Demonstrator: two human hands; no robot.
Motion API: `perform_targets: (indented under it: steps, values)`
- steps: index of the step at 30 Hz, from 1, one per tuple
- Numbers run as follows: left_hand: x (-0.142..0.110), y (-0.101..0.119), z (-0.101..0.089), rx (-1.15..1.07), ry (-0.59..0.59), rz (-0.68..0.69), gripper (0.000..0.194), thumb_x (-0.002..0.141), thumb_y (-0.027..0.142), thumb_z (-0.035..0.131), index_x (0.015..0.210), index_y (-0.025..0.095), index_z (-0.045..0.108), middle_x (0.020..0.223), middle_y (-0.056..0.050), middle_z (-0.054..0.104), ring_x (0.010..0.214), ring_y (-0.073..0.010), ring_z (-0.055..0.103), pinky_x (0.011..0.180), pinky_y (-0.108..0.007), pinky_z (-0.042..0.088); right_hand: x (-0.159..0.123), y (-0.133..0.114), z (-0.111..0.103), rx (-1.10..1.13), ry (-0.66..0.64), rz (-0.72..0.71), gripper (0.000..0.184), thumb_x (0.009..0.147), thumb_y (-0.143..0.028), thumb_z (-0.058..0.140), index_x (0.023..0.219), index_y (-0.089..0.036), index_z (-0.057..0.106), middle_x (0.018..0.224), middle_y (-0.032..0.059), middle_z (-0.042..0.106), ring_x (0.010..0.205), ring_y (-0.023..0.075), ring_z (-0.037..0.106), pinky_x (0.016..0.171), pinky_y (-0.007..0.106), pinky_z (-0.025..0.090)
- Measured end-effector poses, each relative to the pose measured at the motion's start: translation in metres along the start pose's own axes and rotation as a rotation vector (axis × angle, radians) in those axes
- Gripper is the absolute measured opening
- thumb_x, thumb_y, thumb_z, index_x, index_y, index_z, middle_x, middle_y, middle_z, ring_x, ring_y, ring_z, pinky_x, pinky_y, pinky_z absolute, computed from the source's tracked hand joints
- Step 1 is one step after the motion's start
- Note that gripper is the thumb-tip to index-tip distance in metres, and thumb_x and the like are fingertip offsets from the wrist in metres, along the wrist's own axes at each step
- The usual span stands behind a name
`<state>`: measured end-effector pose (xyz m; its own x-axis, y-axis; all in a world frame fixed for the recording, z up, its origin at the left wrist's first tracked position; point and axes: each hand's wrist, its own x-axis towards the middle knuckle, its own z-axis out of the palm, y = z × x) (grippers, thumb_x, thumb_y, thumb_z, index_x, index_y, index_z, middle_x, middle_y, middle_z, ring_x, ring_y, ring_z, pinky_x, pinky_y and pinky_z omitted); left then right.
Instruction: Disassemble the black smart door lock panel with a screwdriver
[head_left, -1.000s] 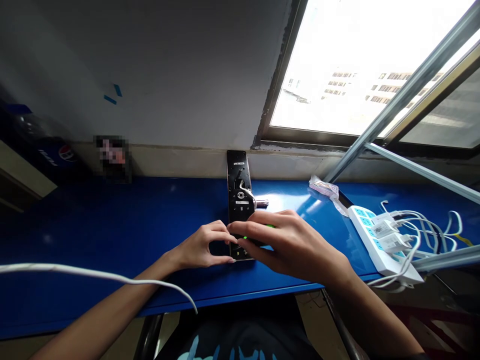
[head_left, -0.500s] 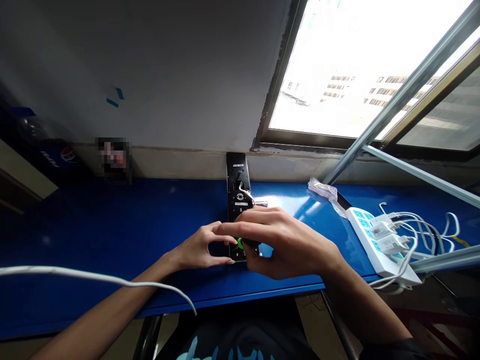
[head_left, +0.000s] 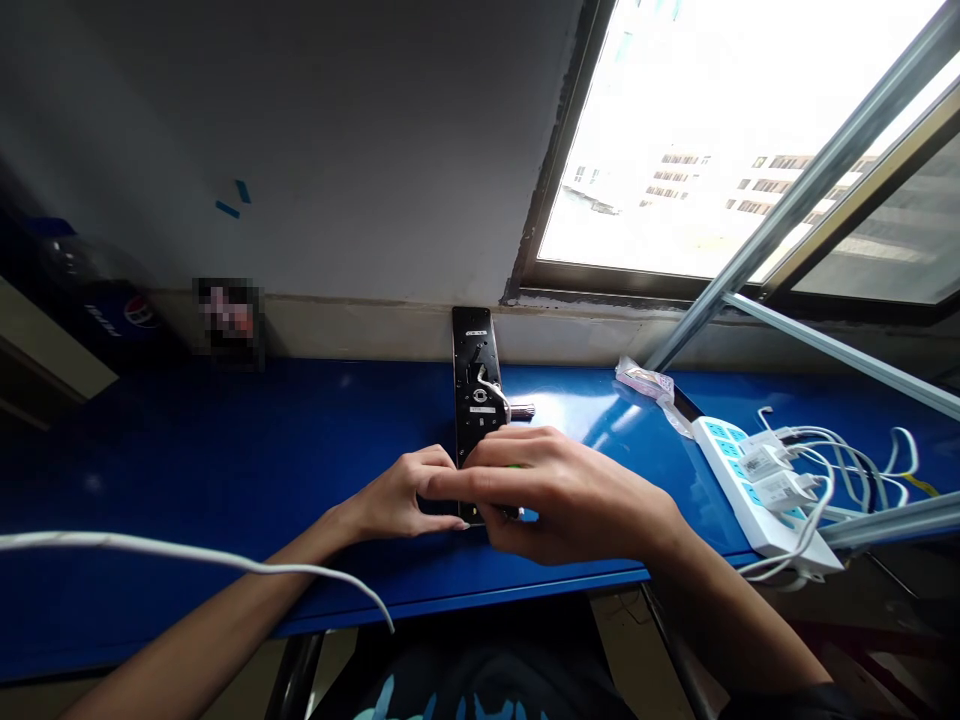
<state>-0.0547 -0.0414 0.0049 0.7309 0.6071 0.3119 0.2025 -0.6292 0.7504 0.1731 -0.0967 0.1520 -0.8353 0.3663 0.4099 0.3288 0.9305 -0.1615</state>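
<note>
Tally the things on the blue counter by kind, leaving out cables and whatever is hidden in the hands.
Black door lock panel: 1
White-and-blue power strip: 1
White charger blocks: 3
Plastic packet: 1
Dark flat item, kind unclear: 1
Total: 7

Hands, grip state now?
Left hand: fingers on the black door lock panel; grip can't be told.
Right hand: closed over the panel's lower end.
</note>
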Motion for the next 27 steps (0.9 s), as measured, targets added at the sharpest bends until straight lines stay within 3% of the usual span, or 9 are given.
perform_targets:
  steps: [5, 7, 11, 16, 20, 25, 27]
  values:
    - [0.000, 0.000, 0.000, 0.004, 0.016, 0.017, 0.032, 0.080, 0.034, 0.083, 0.105, 0.019, 0.071, 0.102, -0.005, 0.068, 0.096, -0.0217, 0.067, 0.086, -0.033, 0.059, -0.002, 0.000, 0.000, -0.101, 0.022, 0.080, 0.019, 0.100, -0.025, 0.058, 0.113, -0.021, 0.072, 0.084, -0.0006, 0.068, 0.064, 0.0114, 0.055, 0.063, 0.027, 0.042]
    - [0.000, 0.000, 0.000, 0.005, 0.016, 0.020, 0.033, 0.079, 0.035, 0.084, 0.106, 0.019, 0.072, 0.100, -0.004, 0.068, 0.094, -0.0210, 0.067, 0.084, -0.033, 0.059, -0.005, 0.001, 0.000, -0.068, 0.016, 0.108, 0.023, 0.102, -0.023, 0.056, 0.120, -0.021, 0.070, 0.085, -0.0001, 0.069, 0.065, 0.0112, 0.057, 0.063, 0.027, 0.043]
    - [-0.002, -0.002, 0.001, 0.041, 0.022, 0.018, 0.041, 0.080, 0.037, 0.084, 0.116, 0.022, 0.073, 0.113, -0.007, 0.069, 0.106, -0.0247, 0.067, 0.091, -0.037, 0.059, -0.009, 0.001, 0.000, 0.041, 0.036, 0.103, 0.050, 0.090, -0.008, 0.058, 0.139, -0.021, 0.058, 0.103, 0.0034, 0.071, 0.083, 0.0137, 0.064, 0.075, 0.028, 0.049]
    - [-0.001, -0.007, 0.001, 0.039, 0.010, 0.080, 0.041, 0.081, 0.037, 0.085, 0.118, 0.024, 0.074, 0.110, -0.006, 0.071, 0.103, -0.0232, 0.068, 0.092, -0.037, 0.058, -0.014, 0.006, 0.005, -0.044, 0.107, 0.156, 0.030, 0.096, -0.020, 0.063, 0.126, -0.023, 0.065, 0.097, 0.0010, 0.070, 0.074, 0.0104, 0.062, 0.067, 0.026, 0.048]
    - [-0.001, -0.008, 0.000, 0.032, 0.016, 0.093, 0.040, 0.080, 0.035, 0.086, 0.116, 0.024, 0.074, 0.106, -0.005, 0.071, 0.101, -0.0220, 0.069, 0.092, -0.036, 0.058, -0.014, 0.008, 0.007, 0.044, 0.134, 0.167, 0.049, 0.086, -0.007, 0.060, 0.133, -0.021, 0.058, 0.108, 0.0037, 0.070, 0.085, 0.0130, 0.065, 0.072, 0.027, 0.050]
    - [0.000, -0.006, 0.000, 0.041, 0.026, 0.099, 0.038, 0.081, 0.035, 0.086, 0.115, 0.023, 0.074, 0.107, -0.005, 0.071, 0.101, -0.0220, 0.068, 0.088, -0.035, 0.058, -0.014, 0.007, 0.007, -0.036, 0.163, 0.176, 0.026, 0.095, -0.021, 0.065, 0.121, -0.020, 0.064, 0.096, 0.0018, 0.071, 0.074, 0.0108, 0.062, 0.065, 0.025, 0.048]
    - [0.000, -0.005, 0.000, 0.042, 0.018, 0.093, 0.038, 0.081, 0.035, 0.085, 0.115, 0.023, 0.074, 0.106, -0.006, 0.071, 0.101, -0.0222, 0.068, 0.089, -0.035, 0.058, -0.015, 0.006, 0.008, -0.016, 0.168, 0.174, 0.032, 0.094, -0.013, 0.061, 0.125, -0.020, 0.062, 0.097, 0.0019, 0.070, 0.076, 0.0108, 0.062, 0.066, 0.025, 0.049]
